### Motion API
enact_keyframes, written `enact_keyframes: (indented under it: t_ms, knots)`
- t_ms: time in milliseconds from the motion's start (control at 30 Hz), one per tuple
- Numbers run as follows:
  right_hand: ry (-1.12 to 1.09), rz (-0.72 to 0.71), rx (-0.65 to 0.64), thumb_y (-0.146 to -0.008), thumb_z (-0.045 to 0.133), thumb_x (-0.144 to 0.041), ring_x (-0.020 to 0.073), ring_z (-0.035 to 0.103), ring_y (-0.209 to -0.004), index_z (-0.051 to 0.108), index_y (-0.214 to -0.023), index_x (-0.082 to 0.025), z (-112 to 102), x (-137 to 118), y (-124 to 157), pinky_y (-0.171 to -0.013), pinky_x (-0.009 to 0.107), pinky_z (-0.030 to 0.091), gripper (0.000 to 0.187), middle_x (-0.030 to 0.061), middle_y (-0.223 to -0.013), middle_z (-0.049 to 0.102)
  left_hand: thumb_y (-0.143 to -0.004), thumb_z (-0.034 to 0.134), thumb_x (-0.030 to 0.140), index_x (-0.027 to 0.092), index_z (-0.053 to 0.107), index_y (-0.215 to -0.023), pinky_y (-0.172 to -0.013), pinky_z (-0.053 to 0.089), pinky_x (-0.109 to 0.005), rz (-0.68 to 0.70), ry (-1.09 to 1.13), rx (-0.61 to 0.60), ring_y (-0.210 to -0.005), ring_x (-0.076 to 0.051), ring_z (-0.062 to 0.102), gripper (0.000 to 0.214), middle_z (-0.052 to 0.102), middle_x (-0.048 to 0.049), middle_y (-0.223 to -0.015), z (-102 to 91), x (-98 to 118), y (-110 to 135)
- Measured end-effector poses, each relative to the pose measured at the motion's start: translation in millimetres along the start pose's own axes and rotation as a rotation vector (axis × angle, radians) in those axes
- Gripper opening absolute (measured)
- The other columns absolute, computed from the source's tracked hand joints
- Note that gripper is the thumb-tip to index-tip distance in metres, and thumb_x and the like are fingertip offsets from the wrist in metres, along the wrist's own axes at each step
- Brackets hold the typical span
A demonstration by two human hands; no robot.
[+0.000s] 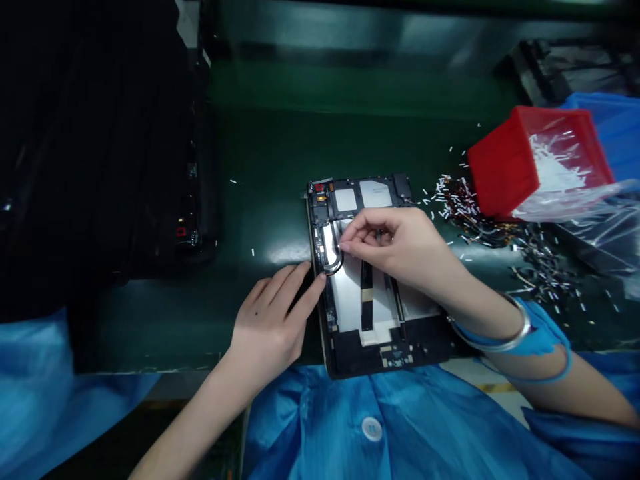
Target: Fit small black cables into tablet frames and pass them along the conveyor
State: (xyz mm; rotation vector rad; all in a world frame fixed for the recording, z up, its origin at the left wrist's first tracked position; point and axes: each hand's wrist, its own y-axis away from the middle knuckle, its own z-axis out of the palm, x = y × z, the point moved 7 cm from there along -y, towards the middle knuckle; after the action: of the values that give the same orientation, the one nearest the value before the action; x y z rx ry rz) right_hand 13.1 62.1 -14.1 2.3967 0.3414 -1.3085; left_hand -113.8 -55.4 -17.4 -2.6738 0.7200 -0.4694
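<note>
An opened tablet [345, 307] lies at the bench's front edge, its inside facing up, with silver plates, a black ribbon cable [367, 297] and small circuit parts showing. Thumb and index finger of my right hand [395, 240] are pinched over the tablet's left half, on a thin dark cable [341, 261] that curves in a loop. The exact grip point is partly hidden by the fingers. My left hand [273, 317] rests at the tablet's left edge with its fingers stretched and apart. One of its fingertips touches the frame close to the cable's lower bend.
A red bin [500, 163] with white strips in a plastic bag stands at the right, a blue bin [607, 127] behind it. Loose thin cables [545, 267] and white scraps are scattered nearby. Black tablet-like units [187, 200] are piled at the left.
</note>
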Motion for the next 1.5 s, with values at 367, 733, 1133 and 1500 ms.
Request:
enact_keyframes:
  t_ms: [367,733,1133,1500]
  knots:
    - [0.220,-0.028,-0.070,-0.072,0.069,-0.023,0.0086,0.049,-0.049,0.069,-0.069,-0.018,-14,-1,-23,-0.050,0.025,0.034,0.006,-0.0034,-0.051,0.057,-0.084,0.049,0.006,0.011,0.054,-0.130,-0.081,0.054,-0.045,0.027,-0.035,-0.075,-0.118,-0.035,0.057,0.046,0.056,-0.0212,-0.133,1.1,7,-4]
    - [0.156,-0.031,-0.193,-0.068,0.073,-0.017,0.0065,0.044,-0.046,0.064,-0.058,-0.018,-1,1,-34,-0.049,0.024,0.031,0.014,-0.0061,-0.045,0.047,-0.086,0.043,0.004,0.009,0.057,-0.127,-0.089,0.050,-0.042,0.101,-0.059,-0.158,-0.128,-0.031,0.049,0.044,0.051,-0.0148,-0.141,4.4,6,-11]
    - [0.343,0.010,-0.137,-0.067,0.070,-0.012,0.0062,0.038,-0.043,0.061,-0.053,-0.020,0,-2,-35,-0.043,0.024,0.024,0.018,-0.0040,-0.045,0.050,-0.085,0.036,0.000,0.006,0.057,-0.125,-0.101,0.045,-0.046,0.238,0.064,-0.283,-0.136,-0.029,0.040,0.046,0.050,-0.0137,-0.142,4.8,2,-22]
    - [0.315,0.029,-0.104,-0.070,0.071,-0.015,0.0105,0.046,-0.052,0.062,-0.056,-0.021,1,2,-31,-0.050,0.027,0.029,0.018,-0.0028,-0.051,0.050,-0.089,0.037,0.004,0.006,0.057,-0.125,-0.100,0.047,-0.045,0.263,0.050,-0.269,-0.126,-0.028,0.051,0.041,0.059,-0.0147,-0.132,4.3,6,-30]
